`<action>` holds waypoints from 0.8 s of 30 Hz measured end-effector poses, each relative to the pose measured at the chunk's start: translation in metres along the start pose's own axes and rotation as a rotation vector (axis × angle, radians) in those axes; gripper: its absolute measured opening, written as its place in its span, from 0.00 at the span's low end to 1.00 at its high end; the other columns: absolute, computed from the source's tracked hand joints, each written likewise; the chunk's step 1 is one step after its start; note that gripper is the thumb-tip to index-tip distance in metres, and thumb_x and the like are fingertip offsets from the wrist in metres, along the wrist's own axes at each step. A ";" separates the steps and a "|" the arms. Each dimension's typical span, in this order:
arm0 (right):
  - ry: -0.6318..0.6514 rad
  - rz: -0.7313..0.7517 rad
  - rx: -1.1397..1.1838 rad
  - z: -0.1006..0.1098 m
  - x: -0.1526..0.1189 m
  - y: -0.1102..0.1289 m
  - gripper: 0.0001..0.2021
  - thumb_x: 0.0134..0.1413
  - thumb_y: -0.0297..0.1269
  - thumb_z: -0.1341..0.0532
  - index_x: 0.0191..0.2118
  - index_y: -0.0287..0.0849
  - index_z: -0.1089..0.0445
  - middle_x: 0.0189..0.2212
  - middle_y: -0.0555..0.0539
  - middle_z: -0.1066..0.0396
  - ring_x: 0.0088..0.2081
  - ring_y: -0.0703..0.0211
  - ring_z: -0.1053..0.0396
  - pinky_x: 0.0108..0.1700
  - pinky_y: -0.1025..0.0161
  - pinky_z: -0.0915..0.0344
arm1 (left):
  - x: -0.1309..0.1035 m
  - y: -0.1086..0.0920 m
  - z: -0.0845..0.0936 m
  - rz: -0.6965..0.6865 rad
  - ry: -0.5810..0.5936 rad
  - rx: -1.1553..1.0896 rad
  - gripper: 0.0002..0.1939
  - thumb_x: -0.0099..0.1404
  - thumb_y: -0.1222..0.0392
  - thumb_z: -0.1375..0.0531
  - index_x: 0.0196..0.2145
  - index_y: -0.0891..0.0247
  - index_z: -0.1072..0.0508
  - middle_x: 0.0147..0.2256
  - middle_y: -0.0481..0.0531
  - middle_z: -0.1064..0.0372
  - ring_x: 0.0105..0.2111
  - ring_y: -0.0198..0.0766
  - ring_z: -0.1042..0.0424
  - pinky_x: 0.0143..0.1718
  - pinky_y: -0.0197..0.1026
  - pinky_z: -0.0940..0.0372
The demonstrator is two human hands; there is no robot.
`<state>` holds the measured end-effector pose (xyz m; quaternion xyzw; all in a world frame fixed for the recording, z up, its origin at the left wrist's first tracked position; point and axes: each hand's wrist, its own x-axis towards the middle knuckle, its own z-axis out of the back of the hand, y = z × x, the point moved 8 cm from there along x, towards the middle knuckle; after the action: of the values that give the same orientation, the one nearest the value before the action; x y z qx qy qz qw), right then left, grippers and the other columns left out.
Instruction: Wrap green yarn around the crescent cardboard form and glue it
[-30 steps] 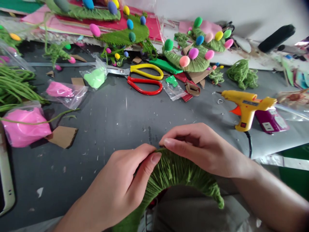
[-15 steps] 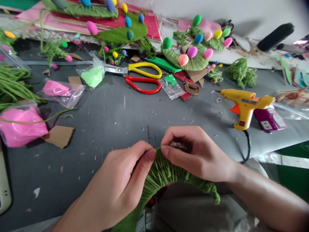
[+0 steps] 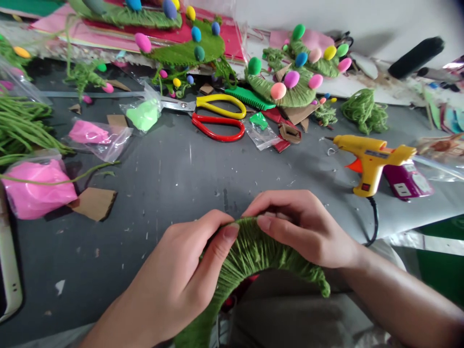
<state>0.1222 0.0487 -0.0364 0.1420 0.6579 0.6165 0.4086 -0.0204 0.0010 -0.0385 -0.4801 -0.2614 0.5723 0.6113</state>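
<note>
A curved shape wrapped in green yarn [image 3: 250, 251] arches over my lap at the table's near edge, its right end tapering to a small knotted tip. My left hand [image 3: 192, 266] pinches its upper rim between thumb and fingers. Just to the right, my right hand [image 3: 300, 227] grips the same rim, thumb on the near face and fingers behind it. A short stretch of yarn-covered edge shows between the two thumbs. The lower left part of the shape is partly hidden by my left hand and wrist.
Scissors [image 3: 219, 126] with yellow and red handles lie mid-table. A yellow glue gun [image 3: 371, 157] stands at right by a purple box [image 3: 408, 181]. Bagged pink clay [image 3: 39, 188], cardboard [image 3: 94, 203] and green yarn [image 3: 25, 125] lie left. Yarn pieces with coloured balls [image 3: 192, 48] line the back.
My right thumb has slid right along the rim, widening the gap between my thumbs. Both hands still hold the shape; the view has shifted slightly.
</note>
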 end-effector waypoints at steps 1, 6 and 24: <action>-0.003 -0.005 0.007 0.000 -0.001 0.000 0.09 0.64 0.36 0.40 0.40 0.37 0.25 0.23 0.53 0.38 0.24 0.70 0.47 0.23 0.72 0.48 | 0.000 0.000 0.000 -0.005 0.008 -0.001 0.13 0.74 0.51 0.49 0.35 0.58 0.31 0.21 0.41 0.35 0.19 0.30 0.35 0.21 0.35 0.46; -0.054 -0.005 0.022 0.002 0.000 0.000 0.07 0.61 0.35 0.37 0.35 0.37 0.26 0.23 0.53 0.37 0.24 0.70 0.45 0.23 0.73 0.47 | -0.001 -0.001 -0.004 -0.031 0.105 0.053 0.07 0.73 0.54 0.46 0.38 0.56 0.31 0.23 0.39 0.31 0.21 0.29 0.32 0.22 0.32 0.42; -0.142 0.025 0.004 0.000 0.003 0.000 0.01 0.51 0.27 0.37 0.30 0.37 0.29 0.20 0.54 0.40 0.22 0.71 0.47 0.21 0.72 0.48 | -0.001 0.000 -0.003 -0.030 0.096 0.027 0.08 0.73 0.55 0.46 0.46 0.55 0.30 0.23 0.40 0.31 0.20 0.29 0.31 0.20 0.31 0.41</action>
<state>0.1203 0.0503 -0.0375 0.1943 0.6266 0.6085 0.4464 -0.0185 -0.0011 -0.0396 -0.4948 -0.2312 0.5430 0.6379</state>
